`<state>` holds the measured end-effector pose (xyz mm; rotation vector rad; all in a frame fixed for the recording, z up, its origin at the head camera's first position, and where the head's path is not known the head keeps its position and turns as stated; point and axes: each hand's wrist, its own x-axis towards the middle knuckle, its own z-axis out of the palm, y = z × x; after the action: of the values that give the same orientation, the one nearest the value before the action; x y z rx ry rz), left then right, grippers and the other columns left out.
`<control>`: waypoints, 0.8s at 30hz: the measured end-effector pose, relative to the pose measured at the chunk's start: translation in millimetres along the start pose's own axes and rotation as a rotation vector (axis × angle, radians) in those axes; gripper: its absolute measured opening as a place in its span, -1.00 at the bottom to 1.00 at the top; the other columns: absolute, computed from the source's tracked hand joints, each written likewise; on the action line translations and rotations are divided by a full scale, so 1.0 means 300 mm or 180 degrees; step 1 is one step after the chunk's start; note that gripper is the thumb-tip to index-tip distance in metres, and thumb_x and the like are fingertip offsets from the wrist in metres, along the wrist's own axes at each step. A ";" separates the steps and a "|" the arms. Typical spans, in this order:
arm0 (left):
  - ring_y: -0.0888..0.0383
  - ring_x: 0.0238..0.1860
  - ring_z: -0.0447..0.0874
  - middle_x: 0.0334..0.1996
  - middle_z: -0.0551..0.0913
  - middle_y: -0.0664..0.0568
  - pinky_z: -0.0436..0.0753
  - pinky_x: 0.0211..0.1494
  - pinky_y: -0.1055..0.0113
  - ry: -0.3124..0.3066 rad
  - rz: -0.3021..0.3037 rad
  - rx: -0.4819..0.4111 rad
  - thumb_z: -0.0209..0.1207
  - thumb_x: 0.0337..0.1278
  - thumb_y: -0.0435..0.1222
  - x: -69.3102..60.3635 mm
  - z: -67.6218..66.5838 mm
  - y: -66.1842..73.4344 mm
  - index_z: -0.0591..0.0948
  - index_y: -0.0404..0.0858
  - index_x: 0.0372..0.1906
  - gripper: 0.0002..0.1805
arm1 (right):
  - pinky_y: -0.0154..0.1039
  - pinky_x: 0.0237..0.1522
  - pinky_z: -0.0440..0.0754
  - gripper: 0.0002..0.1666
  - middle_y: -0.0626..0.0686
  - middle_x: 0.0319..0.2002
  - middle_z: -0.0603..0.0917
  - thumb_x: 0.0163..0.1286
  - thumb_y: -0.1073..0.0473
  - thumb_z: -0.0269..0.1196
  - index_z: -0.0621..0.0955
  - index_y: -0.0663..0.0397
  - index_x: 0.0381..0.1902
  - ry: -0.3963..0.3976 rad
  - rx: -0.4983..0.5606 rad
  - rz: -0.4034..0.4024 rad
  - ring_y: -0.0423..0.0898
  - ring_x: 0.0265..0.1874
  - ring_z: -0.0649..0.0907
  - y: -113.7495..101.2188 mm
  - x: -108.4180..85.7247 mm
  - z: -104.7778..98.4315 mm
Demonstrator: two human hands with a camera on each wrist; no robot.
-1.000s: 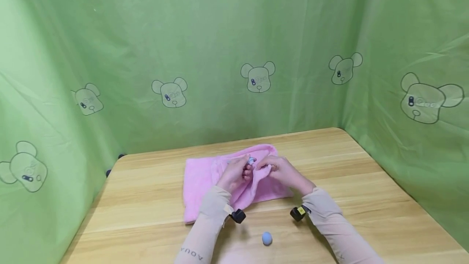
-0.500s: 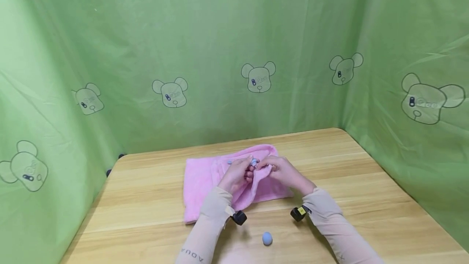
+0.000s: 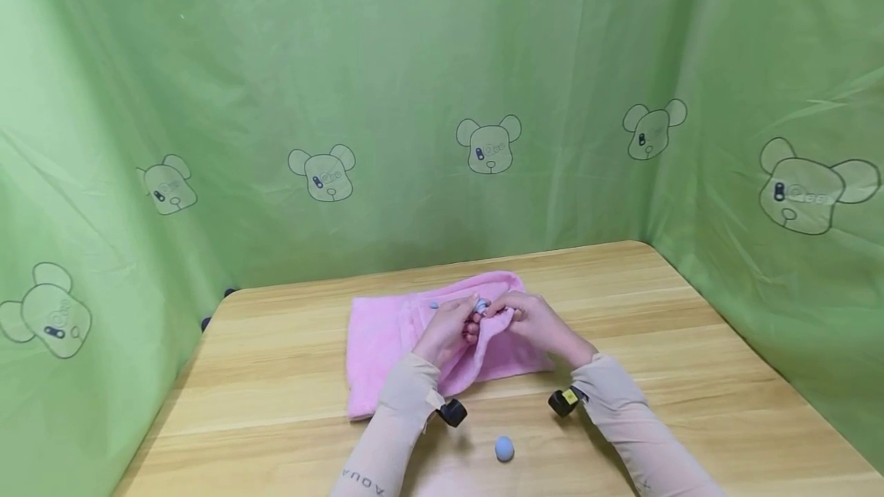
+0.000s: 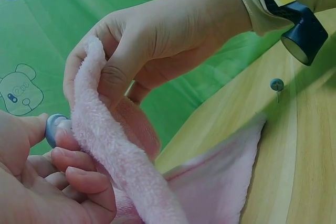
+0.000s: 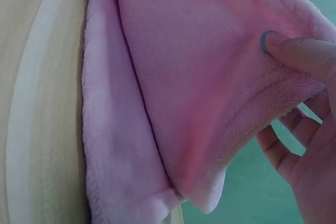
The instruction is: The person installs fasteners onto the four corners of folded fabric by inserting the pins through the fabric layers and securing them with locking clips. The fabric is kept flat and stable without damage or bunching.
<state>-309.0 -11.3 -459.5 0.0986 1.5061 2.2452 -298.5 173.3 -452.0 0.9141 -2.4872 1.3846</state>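
Note:
A pink plush blanket point(image 3: 376, 355) lies folded on the table, one edge raised between my hands. My left hand point(image 3: 445, 332) pinches a small round blue cap point(image 4: 56, 129) with a whitish part, held against that edge. My right hand point(image 3: 545, 324) grips the raised edge between thumb and fingers. In the right wrist view, a blue rim shows around the right thumb point(image 5: 304, 56) tip on the cloth. What lies inside the fold is hidden. Another small blue piece point(image 3: 433, 305) shows on the blanket, left of my left hand.
On the wooden table point(image 3: 276, 374), in front of the blanket, lies a loose blue round-headed piece point(image 3: 504, 449); the left wrist view shows it with a thin pin-like stem. Green printed curtains point(image 3: 400, 228) enclose the table's back and sides.
My left hand has shifted slightly right with the blue cap, bringing it closer to the right fingers. More of the other blue piece on the blanket shows. The right hand keeps its grip.

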 end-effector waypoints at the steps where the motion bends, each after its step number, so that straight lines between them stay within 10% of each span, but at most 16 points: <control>1: 0.39 -0.64 0.26 -0.58 0.44 0.19 0.26 -0.59 0.58 0.0011 0.0003 0.0035 -0.02 0.44 -0.15 0.001 0.001 -0.001 0.56 -0.18 -0.39 -0.71 | -0.35 0.05 0.59 -0.78 0.03 -0.14 0.75 0.18 0.36 0.33 0.69 0.04 -0.20 0.0007 0.0009 -0.0005 -0.11 -0.07 0.67 0.001 -0.001 -0.001; 24: 0.33 -0.48 0.43 -0.47 0.53 0.19 0.47 -0.39 0.52 -0.0069 0.0079 0.0441 -0.06 0.44 0.00 -0.048 -0.022 -0.003 0.62 -0.14 -0.11 -0.65 | -0.35 0.02 0.61 -0.76 0.09 -0.15 0.75 0.18 0.41 0.31 0.69 0.07 -0.19 0.0057 -0.0107 -0.0116 -0.04 -0.09 0.68 0.006 0.003 -0.010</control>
<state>-297.6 -22.2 -460.5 0.1834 1.6563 2.1498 -300.8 176.1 -451.1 0.9312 -2.4604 1.3300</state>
